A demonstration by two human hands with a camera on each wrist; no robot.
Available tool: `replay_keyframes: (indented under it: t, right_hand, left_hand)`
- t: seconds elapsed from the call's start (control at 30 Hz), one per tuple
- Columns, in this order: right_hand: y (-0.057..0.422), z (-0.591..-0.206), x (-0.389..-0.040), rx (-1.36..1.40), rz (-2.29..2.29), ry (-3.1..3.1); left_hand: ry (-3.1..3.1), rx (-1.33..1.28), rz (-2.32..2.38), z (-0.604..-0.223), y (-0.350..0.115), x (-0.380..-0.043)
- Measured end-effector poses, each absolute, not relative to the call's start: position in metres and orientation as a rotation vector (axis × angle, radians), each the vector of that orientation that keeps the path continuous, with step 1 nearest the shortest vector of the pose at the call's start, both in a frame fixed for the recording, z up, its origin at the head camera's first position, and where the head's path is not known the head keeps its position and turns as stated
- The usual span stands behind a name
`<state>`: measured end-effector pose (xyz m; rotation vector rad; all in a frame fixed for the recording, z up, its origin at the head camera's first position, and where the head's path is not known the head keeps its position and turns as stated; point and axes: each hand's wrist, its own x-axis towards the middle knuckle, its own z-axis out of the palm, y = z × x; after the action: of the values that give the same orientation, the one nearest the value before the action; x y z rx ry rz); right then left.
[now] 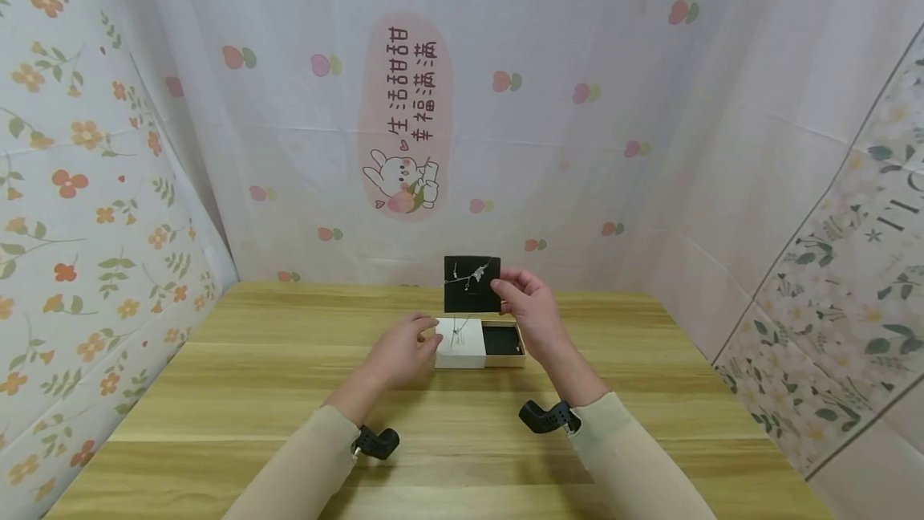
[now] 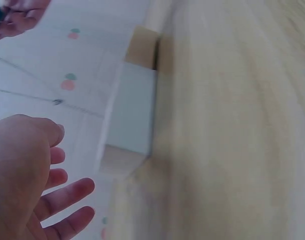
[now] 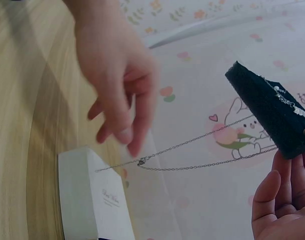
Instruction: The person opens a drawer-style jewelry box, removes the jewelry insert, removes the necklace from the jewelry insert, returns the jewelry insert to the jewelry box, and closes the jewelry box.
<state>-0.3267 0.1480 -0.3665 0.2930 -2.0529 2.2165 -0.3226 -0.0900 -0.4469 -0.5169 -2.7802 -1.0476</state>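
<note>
My right hand (image 1: 532, 311) pinches a square black jewelry pad (image 1: 460, 302) by its right edge and holds it upright above the table. A silver necklace (image 1: 478, 273) with a sparkling pendant lies across the pad. In the right wrist view its chain (image 3: 192, 141) hangs off the pad in a long loop with a clasp. Below stands a white box sleeve (image 1: 459, 353), with its inner tray (image 1: 505, 360) slid partly out to the right and black lining inside. My left hand (image 1: 404, 353) is beside the sleeve's left end, fingers apart and holding nothing.
The box stands on a wood-grain table (image 1: 289, 392) near its far edge. Behind hangs a printed curtain (image 1: 577, 151); patterned cloths (image 1: 79, 215) flank the left and right sides. Each wrist wears a black camera mount (image 1: 545, 417).
</note>
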Motion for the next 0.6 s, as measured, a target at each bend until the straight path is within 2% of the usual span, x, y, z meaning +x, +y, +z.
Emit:
replay_keyframes:
  t: [0.17,0.6]
  right_hand:
    - [0.149,-0.365,-0.326,0.299,2.214,-2.057]
    - [0.148,-0.365,-0.325,0.297,2.227,-2.053]
  left_hand:
    - [-2.733,-0.485,-1.044,-0.428,-0.099,-0.32]
    - [-2.338,-0.593,-1.096,-0.375,-0.112,-0.308]
